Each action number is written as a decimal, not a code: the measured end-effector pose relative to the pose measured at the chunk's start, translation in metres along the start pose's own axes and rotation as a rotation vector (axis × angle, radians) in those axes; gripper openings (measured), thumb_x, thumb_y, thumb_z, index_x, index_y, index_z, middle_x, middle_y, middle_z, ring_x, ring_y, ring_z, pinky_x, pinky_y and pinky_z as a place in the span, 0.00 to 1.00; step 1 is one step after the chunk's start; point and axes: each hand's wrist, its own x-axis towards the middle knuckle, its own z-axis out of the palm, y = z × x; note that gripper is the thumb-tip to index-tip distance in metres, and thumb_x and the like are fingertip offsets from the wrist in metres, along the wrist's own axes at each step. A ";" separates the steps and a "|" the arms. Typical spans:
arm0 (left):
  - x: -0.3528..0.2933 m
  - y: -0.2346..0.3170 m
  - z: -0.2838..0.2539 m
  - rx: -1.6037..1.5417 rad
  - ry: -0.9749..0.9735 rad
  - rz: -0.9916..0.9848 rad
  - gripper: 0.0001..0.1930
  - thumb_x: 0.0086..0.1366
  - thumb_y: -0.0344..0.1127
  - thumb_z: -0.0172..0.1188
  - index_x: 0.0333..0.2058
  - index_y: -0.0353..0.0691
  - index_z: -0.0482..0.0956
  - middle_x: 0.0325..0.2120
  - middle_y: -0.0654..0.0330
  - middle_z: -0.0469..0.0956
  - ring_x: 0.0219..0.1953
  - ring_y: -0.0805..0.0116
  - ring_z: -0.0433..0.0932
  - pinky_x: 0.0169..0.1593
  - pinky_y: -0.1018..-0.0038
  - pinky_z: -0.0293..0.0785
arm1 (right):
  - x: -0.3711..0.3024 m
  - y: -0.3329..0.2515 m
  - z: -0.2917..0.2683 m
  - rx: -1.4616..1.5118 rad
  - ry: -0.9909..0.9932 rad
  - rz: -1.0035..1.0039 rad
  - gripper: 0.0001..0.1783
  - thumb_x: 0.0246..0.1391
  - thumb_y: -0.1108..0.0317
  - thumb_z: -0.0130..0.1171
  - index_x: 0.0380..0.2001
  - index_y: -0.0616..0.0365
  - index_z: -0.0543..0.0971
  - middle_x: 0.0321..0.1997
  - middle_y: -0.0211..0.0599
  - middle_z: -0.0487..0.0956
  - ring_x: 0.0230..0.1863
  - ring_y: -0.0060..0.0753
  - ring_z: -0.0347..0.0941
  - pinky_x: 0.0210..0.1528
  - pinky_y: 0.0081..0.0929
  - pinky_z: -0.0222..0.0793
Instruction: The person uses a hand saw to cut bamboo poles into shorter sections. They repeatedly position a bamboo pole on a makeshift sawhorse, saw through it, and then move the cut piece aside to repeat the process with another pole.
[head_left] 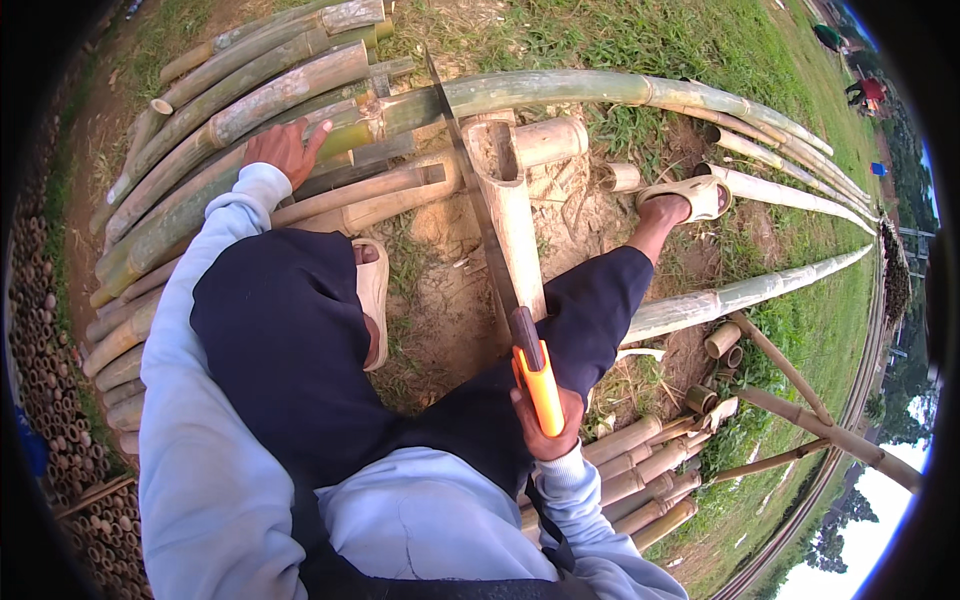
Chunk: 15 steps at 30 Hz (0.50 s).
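Long green bamboo pole [560, 88], w/ pale patches, runs L to far R ahead of you; saw [474, 180] blade crosses it, cut depth unclear. Your R hand [558, 425] is clamped on the saw's orange hdl [543, 390]; L hand [285, 152] lies on pole's L part, thumb apart. Hollowed bamboo pc [515, 215] sits by blade; poles [290, 85] stacked L. Outdoors: dirt [440, 300], grass [560, 40], ppl [870, 92] far R.
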 end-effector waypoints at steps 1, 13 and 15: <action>-0.003 0.000 0.003 -0.011 0.022 0.002 0.37 0.75 0.66 0.37 0.56 0.38 0.80 0.41 0.38 0.84 0.49 0.38 0.81 0.55 0.47 0.74 | 0.000 -0.012 0.000 -0.031 0.018 -0.036 0.03 0.57 0.77 0.65 0.32 0.65 0.81 0.17 0.33 0.74 0.18 0.23 0.69 0.24 0.26 0.66; 0.009 0.008 0.007 -0.011 -0.073 0.002 0.40 0.75 0.69 0.33 0.57 0.38 0.79 0.41 0.42 0.85 0.49 0.41 0.82 0.59 0.49 0.72 | 0.091 0.002 0.045 0.128 0.082 -0.156 0.09 0.60 0.73 0.66 0.27 0.65 0.78 0.16 0.30 0.69 0.19 0.21 0.63 0.24 0.27 0.63; 0.002 -0.002 -0.001 -0.005 -0.041 -0.005 0.40 0.75 0.69 0.34 0.56 0.39 0.79 0.41 0.42 0.85 0.49 0.41 0.82 0.59 0.48 0.72 | 0.036 -0.009 0.021 0.020 0.015 -0.061 0.06 0.59 0.75 0.64 0.38 0.67 0.82 0.22 0.36 0.77 0.23 0.24 0.71 0.30 0.24 0.70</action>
